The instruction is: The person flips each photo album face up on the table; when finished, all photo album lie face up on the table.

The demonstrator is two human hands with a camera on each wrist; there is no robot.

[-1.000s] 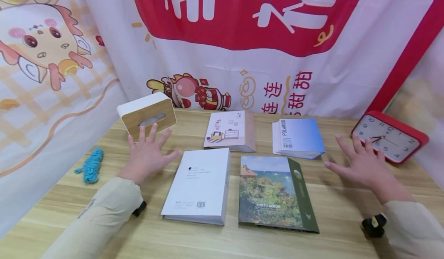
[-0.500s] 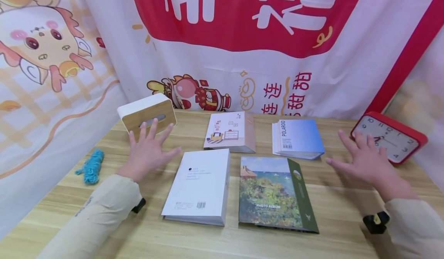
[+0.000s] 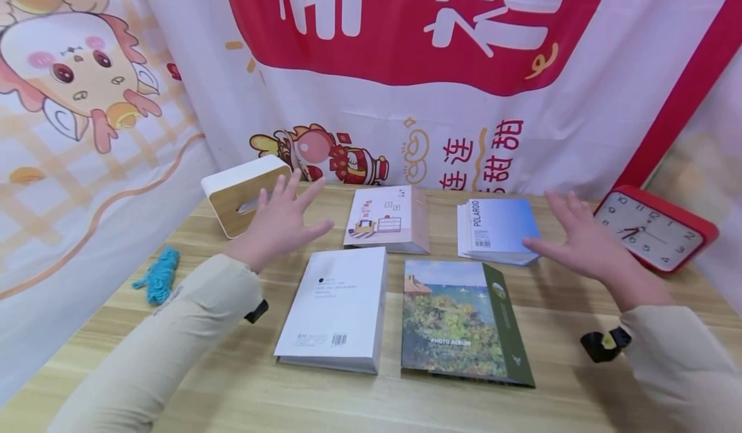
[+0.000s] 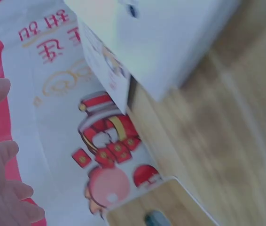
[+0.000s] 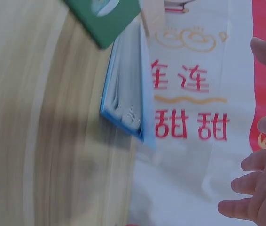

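Observation:
My left hand (image 3: 284,223) hovers with spread fingers between the wood-fronted white box (image 3: 249,194) and the white album (image 3: 336,310), holding nothing. Over on the right, my right hand (image 3: 585,243) is also spread and bare, its thumb overlapping the edge of the blue Polaroid album (image 3: 504,227) in the head view. A green-spined photo album (image 3: 452,317) with a painted seaside cover lies front centre. Behind the white album is a pink album (image 3: 382,217) with a drawn room on its cover. The right wrist view shows the blue album (image 5: 128,89) on edge, pages visible.
A red-framed clock (image 3: 655,227) leans at the back right of the wooden table (image 3: 324,401). A bundle of turquoise yarn (image 3: 159,275) lies at the left. Printed white cloth (image 3: 359,117) hangs behind and along the left side.
Both hands have moved inward: the left hand up and to the right, the right hand to the left and slightly up, off the clock in view. The albums have stayed put.

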